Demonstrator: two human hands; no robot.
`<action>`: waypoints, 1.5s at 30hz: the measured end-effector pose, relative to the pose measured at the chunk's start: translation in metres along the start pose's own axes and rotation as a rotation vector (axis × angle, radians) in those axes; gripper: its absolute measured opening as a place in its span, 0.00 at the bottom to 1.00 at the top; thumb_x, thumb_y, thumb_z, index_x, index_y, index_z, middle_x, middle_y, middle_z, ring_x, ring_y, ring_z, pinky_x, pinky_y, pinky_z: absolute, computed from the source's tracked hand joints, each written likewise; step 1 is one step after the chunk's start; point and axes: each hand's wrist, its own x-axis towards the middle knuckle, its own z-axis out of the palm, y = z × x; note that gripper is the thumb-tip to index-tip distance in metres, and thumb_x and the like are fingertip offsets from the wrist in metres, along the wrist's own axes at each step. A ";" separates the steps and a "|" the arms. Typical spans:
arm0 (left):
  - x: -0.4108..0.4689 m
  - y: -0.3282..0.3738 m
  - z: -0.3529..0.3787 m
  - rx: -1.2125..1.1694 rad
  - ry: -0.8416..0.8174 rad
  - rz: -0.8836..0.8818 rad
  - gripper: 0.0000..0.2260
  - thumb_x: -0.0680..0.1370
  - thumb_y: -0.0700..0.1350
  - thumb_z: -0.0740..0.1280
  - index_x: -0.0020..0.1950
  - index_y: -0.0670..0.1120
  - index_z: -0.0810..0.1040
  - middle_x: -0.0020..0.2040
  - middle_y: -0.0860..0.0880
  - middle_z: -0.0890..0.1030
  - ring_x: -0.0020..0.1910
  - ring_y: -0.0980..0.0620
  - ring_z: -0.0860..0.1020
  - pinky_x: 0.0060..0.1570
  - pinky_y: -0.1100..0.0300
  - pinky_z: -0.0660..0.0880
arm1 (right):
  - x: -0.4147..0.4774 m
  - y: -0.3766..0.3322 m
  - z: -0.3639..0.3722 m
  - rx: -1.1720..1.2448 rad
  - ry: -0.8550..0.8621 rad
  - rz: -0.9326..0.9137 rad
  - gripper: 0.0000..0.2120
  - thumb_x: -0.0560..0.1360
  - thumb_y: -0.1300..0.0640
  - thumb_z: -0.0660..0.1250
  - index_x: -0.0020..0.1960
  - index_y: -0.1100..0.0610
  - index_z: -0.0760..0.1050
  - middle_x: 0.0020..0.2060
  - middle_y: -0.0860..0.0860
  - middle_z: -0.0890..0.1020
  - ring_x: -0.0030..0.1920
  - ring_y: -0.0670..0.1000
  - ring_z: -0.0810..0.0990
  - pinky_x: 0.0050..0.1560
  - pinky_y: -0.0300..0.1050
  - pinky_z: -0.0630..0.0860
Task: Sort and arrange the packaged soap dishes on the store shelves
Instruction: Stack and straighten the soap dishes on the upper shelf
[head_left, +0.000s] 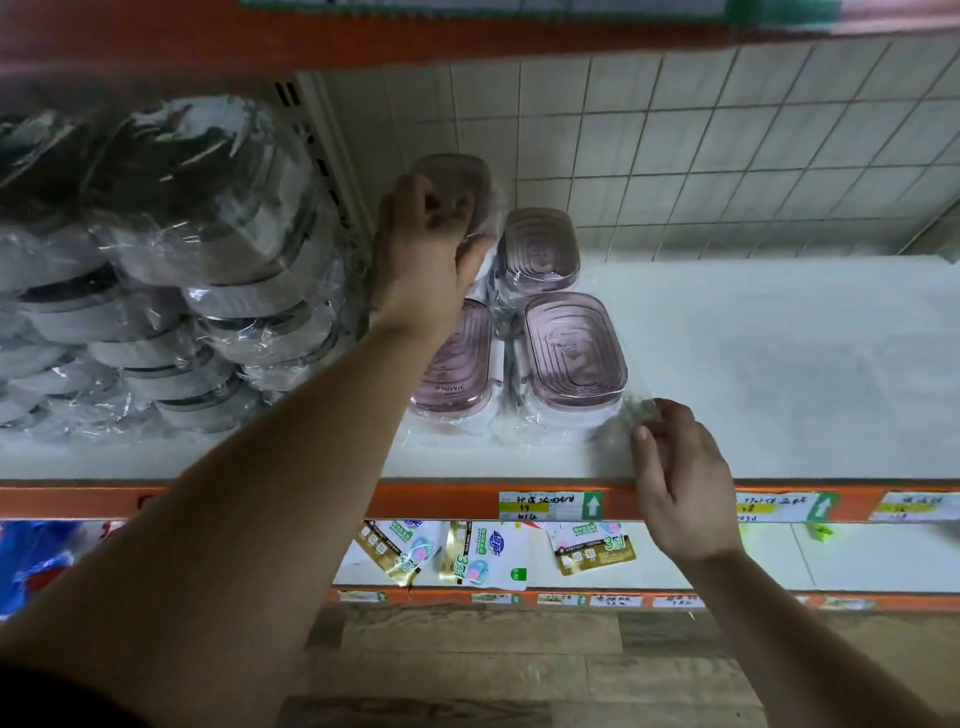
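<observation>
four pink soap dishes (537, 247) sit in a two-by-two block just behind the orange shelf rail (441, 501). the left hand (421, 254) curls its fingers round the rear-left dish (460, 179), farthest from the rail and tipped up. the right hand (680, 478) pinches the loose wrap tail (631, 410) of the front-right dish (571, 358), nearest the rail. the dishes look light and stiff under slippery, crinkly film, so the hard sides are likely a safer hold than the film.
</observation>
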 end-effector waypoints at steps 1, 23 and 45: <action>0.001 0.000 0.003 0.016 -0.059 0.002 0.18 0.79 0.53 0.66 0.60 0.40 0.79 0.59 0.36 0.73 0.58 0.36 0.72 0.55 0.48 0.73 | 0.000 -0.001 0.000 -0.001 0.001 0.005 0.26 0.79 0.41 0.51 0.61 0.61 0.72 0.49 0.57 0.81 0.51 0.60 0.77 0.45 0.44 0.67; -0.098 0.086 -0.102 0.058 -0.124 0.065 0.16 0.78 0.50 0.56 0.51 0.46 0.83 0.49 0.47 0.81 0.45 0.43 0.79 0.46 0.52 0.72 | -0.036 -0.035 -0.110 -0.008 -0.069 -0.063 0.26 0.79 0.41 0.53 0.63 0.59 0.75 0.57 0.54 0.80 0.58 0.55 0.77 0.56 0.41 0.69; -0.057 0.261 -0.304 -0.116 0.176 0.171 0.11 0.78 0.48 0.61 0.49 0.47 0.82 0.39 0.49 0.83 0.36 0.45 0.80 0.48 0.51 0.72 | -0.019 -0.129 -0.371 -0.154 0.277 -0.380 0.16 0.77 0.49 0.59 0.53 0.60 0.78 0.47 0.55 0.81 0.49 0.59 0.77 0.48 0.50 0.74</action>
